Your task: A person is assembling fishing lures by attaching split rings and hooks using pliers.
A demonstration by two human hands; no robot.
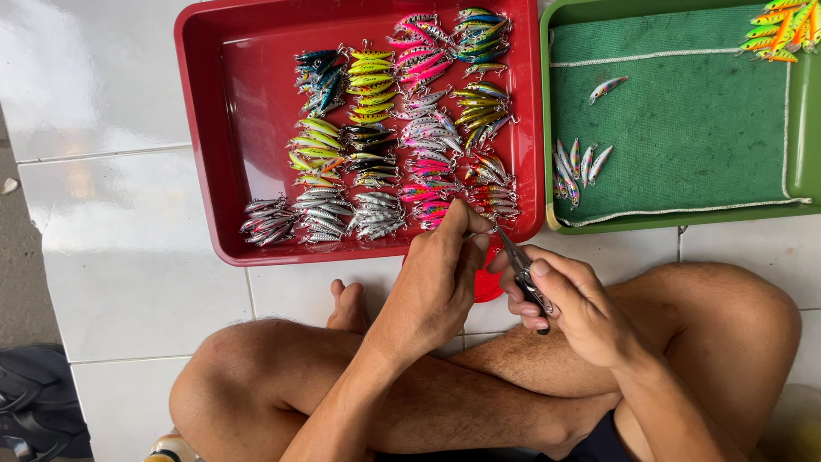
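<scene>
I sit cross-legged on a white tiled floor. My left hand [439, 278] pinches something small at its fingertips, over the near rim of a red tray [231, 128]; the item is hidden by the fingers. My right hand [575, 304] grips small black-handled pliers [523, 272], whose metal jaws point up-left toward my left fingertips. The red tray holds several groups of small fishing lures [402, 128], sorted by colour: green-yellow, pink, silver, dark blue.
A green tray [804, 137] lined with a green cloth [684, 120] lies to the right, with a few silver-pink lures [575, 164] and orange-yellow lures [782, 30] at its far corner. A red object [487, 287] peeks below my left hand. Dark sandals [34, 402] sit at bottom left.
</scene>
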